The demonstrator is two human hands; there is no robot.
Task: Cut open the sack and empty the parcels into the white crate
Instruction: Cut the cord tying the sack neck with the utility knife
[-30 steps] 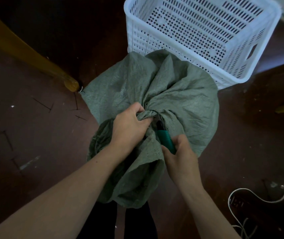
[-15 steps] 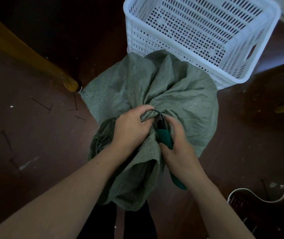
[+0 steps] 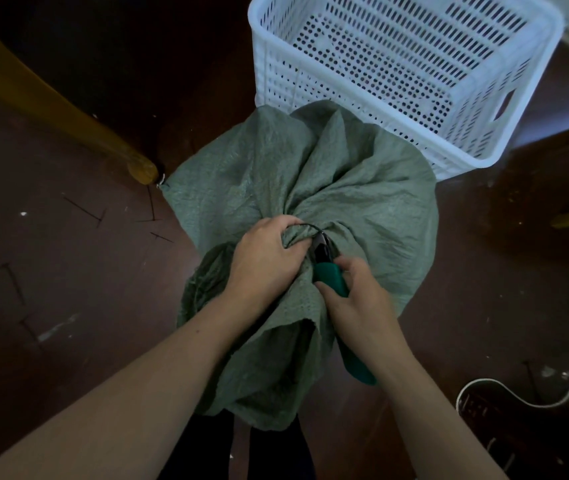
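A grey-green woven sack (image 3: 331, 181) stands on the dark floor, its neck bunched and bound by a thin black tie (image 3: 307, 226). My left hand (image 3: 265, 259) grips the gathered neck just below the tie. My right hand (image 3: 357, 299) holds green-handled cutters (image 3: 330, 277), whose dark jaws sit at the tie on the neck's right side. The white perforated crate (image 3: 373, 116) stands just behind the sack and shows no parcels inside. The sack's contents are hidden.
A yellow wooden furniture leg (image 3: 68, 119) slants in from the upper left and ends near the sack's left corner. A white cable (image 3: 553, 393) and a dark power strip (image 3: 480, 407) lie on the floor at lower right. Black cable ties are scattered on the floor at left.
My right hand shifted its hold on the cutters, so more of the green handle shows, and the jaws now sit at the tie. My left hand keeps hold of the neck.
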